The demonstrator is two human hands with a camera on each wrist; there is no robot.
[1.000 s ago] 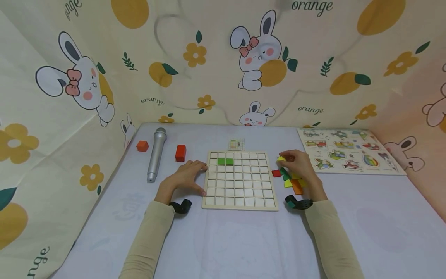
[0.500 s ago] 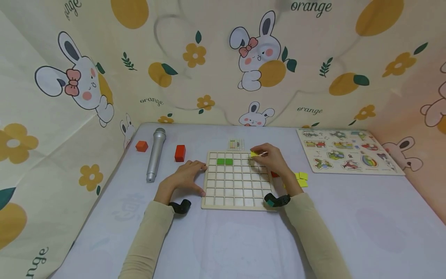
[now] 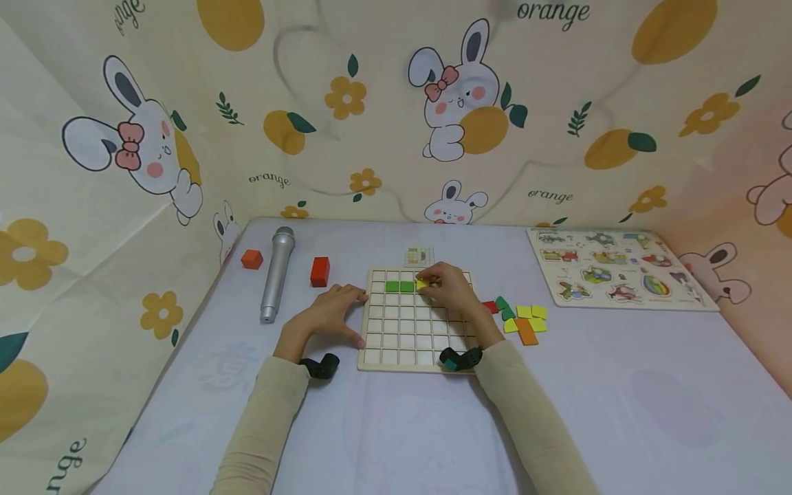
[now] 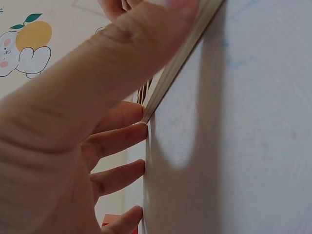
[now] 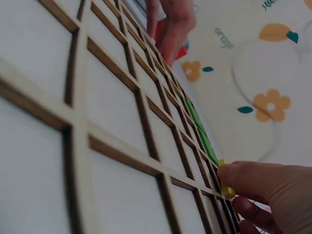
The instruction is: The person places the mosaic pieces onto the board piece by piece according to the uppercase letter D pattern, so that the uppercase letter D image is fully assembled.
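Observation:
A wooden grid board [image 3: 402, 339] with square cells lies in the middle of the table. Two green tiles [image 3: 399, 287] sit side by side in its second row. My right hand [image 3: 456, 292] pinches a yellow tile [image 3: 421, 284] between thumb and fingers, at the cell just right of the green pair; the right wrist view has this yellow tile [image 5: 225, 183] at the grid's edge. Whether it lies inside the cell I cannot tell. My left hand [image 3: 331, 313] touches the board's left edge with thumb and fingertips, fingers spread in the left wrist view.
Right of the board lie loose yellow, green and red tiles around an orange tile [image 3: 526, 331]. A small pattern card [image 3: 419, 256] is behind the board. Red blocks [image 3: 320, 272] and a silver microphone [image 3: 279, 275] stand left; a picture puzzle board [image 3: 619, 269] lies back right.
My right hand has carried the yellow tile from the loose pile leftward across the board to beside the green tiles. My left hand has stayed at the board's edge.

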